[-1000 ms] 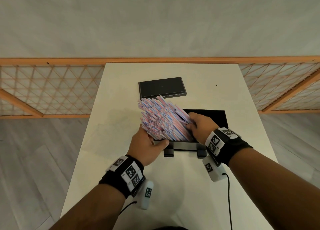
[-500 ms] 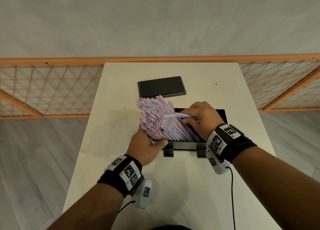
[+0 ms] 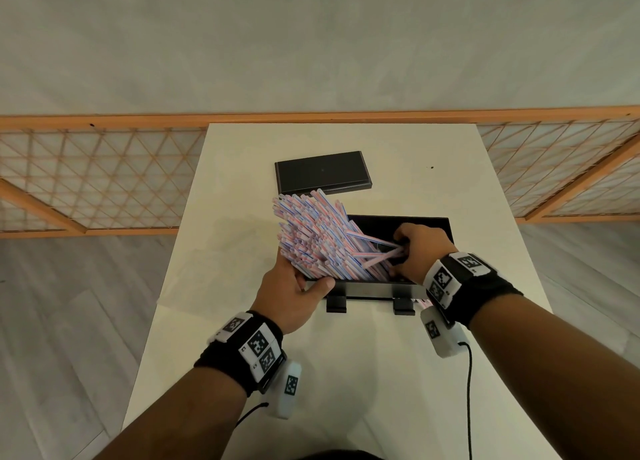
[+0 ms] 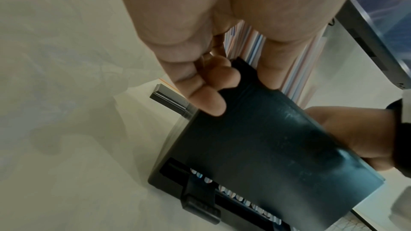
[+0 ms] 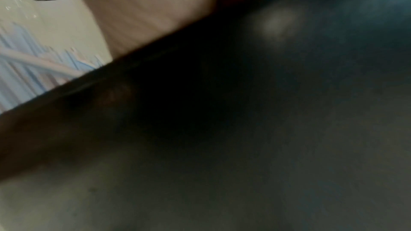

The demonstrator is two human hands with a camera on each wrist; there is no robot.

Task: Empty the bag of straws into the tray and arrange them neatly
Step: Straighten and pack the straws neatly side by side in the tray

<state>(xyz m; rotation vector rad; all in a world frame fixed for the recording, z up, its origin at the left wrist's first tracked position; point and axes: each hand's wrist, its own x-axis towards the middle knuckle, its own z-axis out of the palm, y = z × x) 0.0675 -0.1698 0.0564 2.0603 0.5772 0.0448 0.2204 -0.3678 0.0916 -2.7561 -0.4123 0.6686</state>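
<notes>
Head view: the straws (image 3: pixel 313 238), striped pink, blue and white, fan up and left out of the black tray (image 3: pixel 434 221) on the white table (image 3: pixel 346 373).
Left hand: my left hand (image 3: pixel 294 295) clamps the tray's near-left corner, thumb on the rim.
Right hand: my right hand (image 3: pixel 417 248) sits inside the tray, fingers curled round a few straw ends.
Left wrist view: straw tips show through a slot low in the tray's front wall (image 4: pixel 262 147).
Right wrist view: mostly dark blur.
Beyond: a black lid (image 3: pixel 322 175) lies flat.

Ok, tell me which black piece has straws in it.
The near black tray, with both hands at it, holds the straws; the flat black lid behind has none.
</notes>
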